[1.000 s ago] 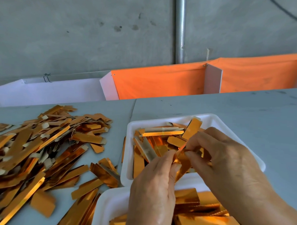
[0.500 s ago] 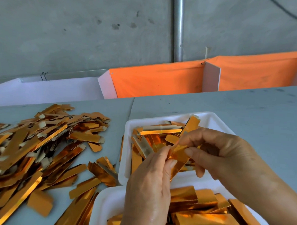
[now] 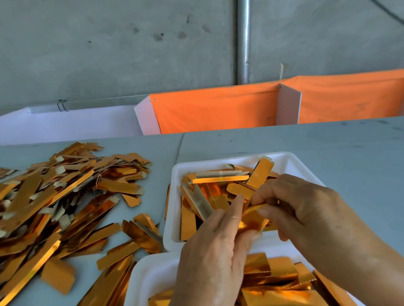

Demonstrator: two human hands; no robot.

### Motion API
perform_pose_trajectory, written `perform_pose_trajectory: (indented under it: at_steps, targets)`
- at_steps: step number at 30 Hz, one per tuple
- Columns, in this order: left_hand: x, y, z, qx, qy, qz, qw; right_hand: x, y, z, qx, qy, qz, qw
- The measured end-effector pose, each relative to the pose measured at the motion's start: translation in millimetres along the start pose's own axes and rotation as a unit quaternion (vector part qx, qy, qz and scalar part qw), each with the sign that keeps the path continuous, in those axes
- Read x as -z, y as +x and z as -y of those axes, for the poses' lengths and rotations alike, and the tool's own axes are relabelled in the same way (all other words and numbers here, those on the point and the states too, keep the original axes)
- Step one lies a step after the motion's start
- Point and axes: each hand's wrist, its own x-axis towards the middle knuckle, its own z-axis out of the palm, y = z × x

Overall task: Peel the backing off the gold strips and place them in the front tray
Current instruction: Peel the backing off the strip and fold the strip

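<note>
Gold foil glints where both hands meet above the seam between the two white trays. Since a second ago the right hand has drawn slightly right and the pinched gold strip looks more bent, probably the backing lifting. The left hand pinches its near end. Its long axis runs near-left to far-right, toward the far tray; the near tray awaits.

A grey table carries a far white tray. Left of it sprawls a heap of gold strips; nearer than it, touching, sits another white tray.
</note>
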Motion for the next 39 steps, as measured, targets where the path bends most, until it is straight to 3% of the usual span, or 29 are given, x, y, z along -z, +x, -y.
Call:
perform_pose_trajectory:
  at_steps: [9,16,20,39]
  targets:
    - [0.6,0.2,2.5,0.029,-0.037,-0.014,0.999,-3.9,-1.2,4.9,-0.072,0.031,0.002,0.997]
    - [-0.8,-0.3,-1.7,0.011,-0.045,-0.001,0.999,11.4,0.0,2.4,-0.165,0.238,0.084,0.954]
    - [1.0,-0.1,-1.2,0.025,-0.067,-0.014,0.997,4.7,-0.1,-1.9,-0.15,0.221,0.094,0.959]
    - [0.3,0.9,-2.0,0.0,-0.029,-0.025,0.999,-12.9,-0.6,9.2,-0.14,0.161,-0.028,0.977]
